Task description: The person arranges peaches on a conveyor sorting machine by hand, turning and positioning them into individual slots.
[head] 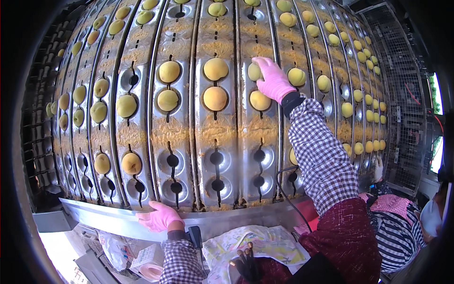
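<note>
My right hand [272,78], in a pink glove, reaches over the metal cup trays. Its fingers and thumb are around a yellow-green peach [254,72] that sits in a round cup. Just below it, another peach [260,100] lies in the cup nearer to me. My left hand [159,217], also gloved in pink, rests at the metal front rail [220,220] with its fingers apart and nothing in them. Above that hand, a peach [131,163] with its stem hollow showing sits in a tray cup, and bare slotted cups [172,160] lie to its right.
Orange pulp [216,129] coats the strips between the cup rows. A dark cable [283,191] loops over the front rail near my right sleeve. Patterned cloth [255,238] covers my lap. A co-worker in striped clothing [399,238] is at the right. Wire-mesh guards [399,88] stand beyond the trays.
</note>
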`<act>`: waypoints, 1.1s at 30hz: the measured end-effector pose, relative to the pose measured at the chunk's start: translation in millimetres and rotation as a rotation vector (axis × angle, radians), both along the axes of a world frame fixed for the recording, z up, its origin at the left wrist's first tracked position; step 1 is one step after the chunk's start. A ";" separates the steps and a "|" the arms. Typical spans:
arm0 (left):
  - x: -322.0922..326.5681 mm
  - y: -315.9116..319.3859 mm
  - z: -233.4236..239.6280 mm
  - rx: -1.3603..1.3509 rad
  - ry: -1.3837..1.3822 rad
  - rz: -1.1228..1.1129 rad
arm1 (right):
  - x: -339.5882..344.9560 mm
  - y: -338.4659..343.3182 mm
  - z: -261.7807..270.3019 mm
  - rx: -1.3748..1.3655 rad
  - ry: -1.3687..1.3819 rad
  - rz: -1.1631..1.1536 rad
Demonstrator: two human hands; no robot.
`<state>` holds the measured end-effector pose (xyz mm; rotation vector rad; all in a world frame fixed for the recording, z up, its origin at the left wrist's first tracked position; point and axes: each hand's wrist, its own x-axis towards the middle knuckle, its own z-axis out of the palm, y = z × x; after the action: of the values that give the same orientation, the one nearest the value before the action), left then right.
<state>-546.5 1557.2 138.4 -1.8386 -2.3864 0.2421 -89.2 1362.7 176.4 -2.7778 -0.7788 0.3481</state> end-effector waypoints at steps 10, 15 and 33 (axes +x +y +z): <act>-7.8 -1.9 -3.9 -0.006 -0.048 -0.009 | -17.8 -16.5 14.5 0.220 -0.150 -0.011; -6.3 -2.8 -1.9 0.026 -0.023 -0.016 | -63.4 -23.7 17.9 -0.205 0.012 0.123; -11.3 -4.0 -12.7 0.140 0.020 -0.069 | -114.7 79.8 14.9 0.026 -0.211 0.206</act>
<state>-557.9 1553.2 125.7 -1.8416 -2.2592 0.0848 -203.8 1442.6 191.3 -2.7455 -1.1143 0.0786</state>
